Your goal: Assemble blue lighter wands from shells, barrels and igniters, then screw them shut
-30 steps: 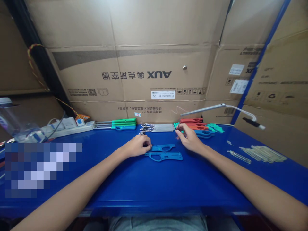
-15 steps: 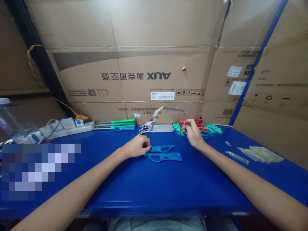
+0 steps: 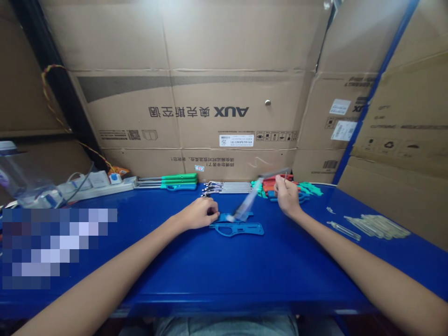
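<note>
Cardboard panels (image 3: 196,46) rise behind a blue desk (image 3: 224,270). Your left hand (image 3: 199,213), fingers curled, meets the left end of the far blue half-shell (image 3: 223,217); whether they grip it cannot be told. Your right hand (image 3: 289,197) has its fingers pinched, apparently on a slim rod (image 3: 271,175), whose blurred, pale wires (image 3: 248,204) cross before that half-shell. Steady the shell and keep the wires clear for better control. The near blue half-shell (image 3: 250,228) lies just beside; red handles (image 3: 271,185) and metal tubes (image 3: 236,187) crowd the far side.
</note>
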The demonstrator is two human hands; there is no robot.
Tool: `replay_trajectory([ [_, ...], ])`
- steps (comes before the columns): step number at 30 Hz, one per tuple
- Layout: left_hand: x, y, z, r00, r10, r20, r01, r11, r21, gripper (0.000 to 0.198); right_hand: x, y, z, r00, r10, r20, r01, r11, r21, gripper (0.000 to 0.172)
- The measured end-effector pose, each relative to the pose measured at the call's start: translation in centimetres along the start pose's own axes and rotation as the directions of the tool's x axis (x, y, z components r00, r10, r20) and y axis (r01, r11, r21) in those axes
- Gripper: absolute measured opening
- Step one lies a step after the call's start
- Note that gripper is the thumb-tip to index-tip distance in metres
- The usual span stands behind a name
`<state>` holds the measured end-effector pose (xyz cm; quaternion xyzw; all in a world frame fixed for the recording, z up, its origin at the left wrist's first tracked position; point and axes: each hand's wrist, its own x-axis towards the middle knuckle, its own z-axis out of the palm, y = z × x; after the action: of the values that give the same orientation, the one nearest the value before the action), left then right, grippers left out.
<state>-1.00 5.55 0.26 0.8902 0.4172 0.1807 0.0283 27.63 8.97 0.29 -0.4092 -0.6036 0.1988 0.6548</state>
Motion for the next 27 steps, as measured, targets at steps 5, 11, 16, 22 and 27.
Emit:
replay_trajectory([
  [5, 0.0, -0.1, 0.1, 1.0, 0.004, -0.002, -0.004, 1.0, 0.001, 0.015, 0.4, 0.3, 0.3, 0.989, 0.133, 0.065, -0.139, 0.985, 0.098, 0.055],
  [11, 0.0, -0.1, 0.1, 1.0, 0.006, -0.002, -0.006, 1.0, 0.007, 0.016, -0.2, 1.2, 0.8, 0.971, 0.19, 0.143, -0.205, 0.973, 0.102, 0.05],
  [16, 0.0, -0.1, 0.0, 1.0, 0.01, 0.0, -0.01, 1.0, 0.01, 0.015, -0.4, 1.0, 1.0, 0.969, 0.204, 0.138, -0.223, 0.965, 0.138, 0.051],
  [22, 0.0, -0.1, 0.1, 1.0, 0.013, -0.002, -0.013, 1.0, 0.006, 0.015, 0.1, 1.1, 0.6, 0.971, 0.207, 0.119, -0.225, 0.96, 0.165, 0.051],
  [27, 0.0, 0.1, -0.1, 1.0, 0.013, 0.002, -0.013, 1.0, 0.001, 0.016, -0.6, 1.9, 0.9, 0.975, 0.175, 0.137, -0.192, 0.974, 0.123, 0.05],
])
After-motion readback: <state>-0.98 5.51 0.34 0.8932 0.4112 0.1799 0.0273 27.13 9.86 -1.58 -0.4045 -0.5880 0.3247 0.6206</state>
